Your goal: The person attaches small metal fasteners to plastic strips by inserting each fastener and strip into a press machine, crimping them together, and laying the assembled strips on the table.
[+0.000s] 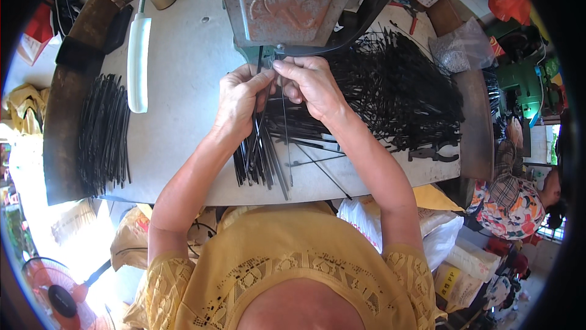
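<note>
Both my hands meet beneath the head of a grey metal bench machine (287, 9). My left hand (240, 99) is closed around thin black rods (257, 128), whose upper ends rise towards the machine. Fingertips of my right hand (312, 86) are pinched together beside my left thumb, and a single slender rod (285, 128) hangs down from there. Its upper end and what exactly lies in the pinch are small and partly covered. Under and in front of my left hand, a loose bundle of black rods (250, 162) fans towards the table's near edge.
A big tangled heap of black rods (403, 86) covers the table's right side, with pliers (434, 153) by it. An orderly stack (104, 134) lies at left, near a white lamp (139, 64). A plastic bag of small parts (458, 49) sits far right. Another person (510, 205) is beyond.
</note>
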A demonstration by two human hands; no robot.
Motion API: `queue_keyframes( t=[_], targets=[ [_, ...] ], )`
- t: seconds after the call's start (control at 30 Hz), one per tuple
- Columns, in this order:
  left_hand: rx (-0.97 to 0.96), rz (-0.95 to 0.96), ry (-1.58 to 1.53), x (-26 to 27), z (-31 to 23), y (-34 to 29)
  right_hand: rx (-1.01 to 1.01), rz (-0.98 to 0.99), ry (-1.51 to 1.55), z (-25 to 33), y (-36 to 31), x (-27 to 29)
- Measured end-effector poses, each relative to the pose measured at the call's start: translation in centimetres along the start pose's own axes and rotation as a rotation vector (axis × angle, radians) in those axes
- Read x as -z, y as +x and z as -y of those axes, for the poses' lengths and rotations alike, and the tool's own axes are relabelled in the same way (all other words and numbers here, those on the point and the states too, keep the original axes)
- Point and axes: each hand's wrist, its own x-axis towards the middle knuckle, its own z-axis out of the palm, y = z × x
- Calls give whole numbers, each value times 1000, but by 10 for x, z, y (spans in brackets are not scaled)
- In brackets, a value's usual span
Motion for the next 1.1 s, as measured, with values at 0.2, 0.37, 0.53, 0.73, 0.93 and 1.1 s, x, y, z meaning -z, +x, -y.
queue_keyframes(
  t=[0.2, 0.37, 0.53, 0.73, 0.93, 1.1],
  targets=[
    [-27, -94, 17, -5, -3, 2, -45, -8, -46, 2, 0, 0],
    [19, -130, 1, -10, -4, 0, -59, -26, -145, 2, -9, 8],
    [52, -100, 56, -2, -9, 1, 17, 75, -894, 19, -46, 29],
    [24, -63, 97, -5, -21, -1, 72, 245, -1344, 8, -98, 27],
    [62, -11, 203, 20, -32, -1, 56, 269, -1636, 1, -114, 20],
    [-42, -81, 616, 77, -58, -15, 293, 200, -1609, -15, -123, 32]
  ],
)
